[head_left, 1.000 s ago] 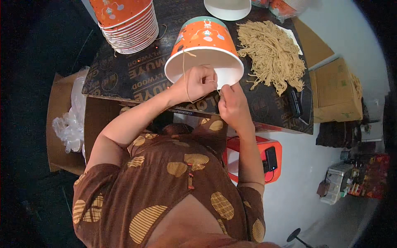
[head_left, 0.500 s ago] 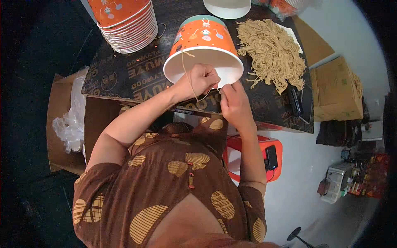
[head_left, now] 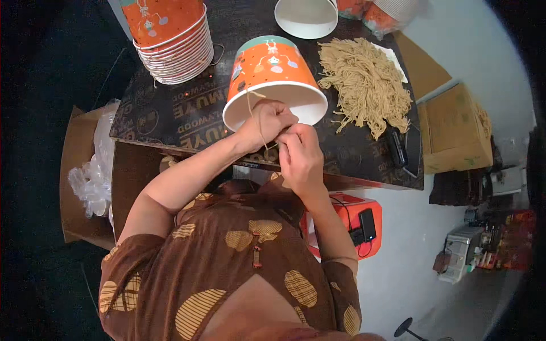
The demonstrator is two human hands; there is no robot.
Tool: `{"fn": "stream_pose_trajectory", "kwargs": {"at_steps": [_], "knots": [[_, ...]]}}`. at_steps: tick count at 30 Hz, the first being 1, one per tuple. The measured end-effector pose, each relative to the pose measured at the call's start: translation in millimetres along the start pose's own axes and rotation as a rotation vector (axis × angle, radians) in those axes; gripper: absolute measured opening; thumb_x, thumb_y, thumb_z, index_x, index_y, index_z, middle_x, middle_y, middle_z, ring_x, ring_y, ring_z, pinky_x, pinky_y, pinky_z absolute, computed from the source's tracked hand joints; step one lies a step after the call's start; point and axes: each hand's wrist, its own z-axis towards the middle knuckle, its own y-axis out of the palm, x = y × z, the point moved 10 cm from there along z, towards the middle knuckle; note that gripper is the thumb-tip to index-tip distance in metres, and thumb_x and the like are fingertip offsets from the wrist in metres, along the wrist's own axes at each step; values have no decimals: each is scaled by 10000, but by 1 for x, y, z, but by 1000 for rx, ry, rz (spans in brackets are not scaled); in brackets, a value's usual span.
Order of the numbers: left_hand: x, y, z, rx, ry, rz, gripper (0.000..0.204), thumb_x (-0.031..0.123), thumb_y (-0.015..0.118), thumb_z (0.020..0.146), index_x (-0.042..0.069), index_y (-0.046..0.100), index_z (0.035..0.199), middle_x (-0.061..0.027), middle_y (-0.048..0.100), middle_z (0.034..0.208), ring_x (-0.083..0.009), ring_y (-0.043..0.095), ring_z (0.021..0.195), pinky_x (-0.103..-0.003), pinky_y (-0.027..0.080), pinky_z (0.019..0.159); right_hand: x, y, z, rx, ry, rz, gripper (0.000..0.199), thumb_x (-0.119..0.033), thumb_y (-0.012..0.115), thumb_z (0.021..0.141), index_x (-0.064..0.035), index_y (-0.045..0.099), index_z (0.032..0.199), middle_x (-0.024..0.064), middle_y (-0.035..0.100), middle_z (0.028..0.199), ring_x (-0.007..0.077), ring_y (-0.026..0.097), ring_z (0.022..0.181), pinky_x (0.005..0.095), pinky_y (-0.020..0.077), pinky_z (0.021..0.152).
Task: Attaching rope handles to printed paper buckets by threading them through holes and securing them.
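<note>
On dark printed board [head_left: 170,116], orange paper tub [head_left: 273,74] beside tan string heap [head_left: 367,85].

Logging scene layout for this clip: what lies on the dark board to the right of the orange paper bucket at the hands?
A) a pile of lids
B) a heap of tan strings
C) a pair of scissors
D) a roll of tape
B: a loose heap of tan strings lies on the board just right of the orange bucket.

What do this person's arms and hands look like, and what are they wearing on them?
Both forearms are bare, and the left hand and right hand wear no gloves. No rings, watch or bracelets show. Short sleeves end above the elbows: dark brown cloth printed with tan, striped rounded patches, part of the same top covering the chest.
</note>
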Motion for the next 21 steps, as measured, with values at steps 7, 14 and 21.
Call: {"fn": "stream_pose_trajectory", "kwargs": {"at_steps": [7,14,21], "knots": [[-2,6,1,-113,-49,-33,179,128,642,856,19,623,714,4,563,631,-54,464,534,-236,356,458,15,4,-8,-104,128,301,244,30,671,712,-19,541,912,139,543,932,336,580,860,400,490,712],[-1,1,0,-3,-50,-69,175,134,651,811,12,606,693,-15,570,635,-74,493,567,-253,389,494,-4,5,2,-29,49,85,334,-21,747,679,-19,568,962,146,526,954,338,550,892,402,478,740],[1,4,-1,-45,-77,-60,200,164,650,799,14,611,674,-30,577,605,-91,505,542,-265,391,489,9,6,-6,-46,137,384,156,41,648,726,-26,558,835,115,592,830,301,581,698,377,484,634]]}}
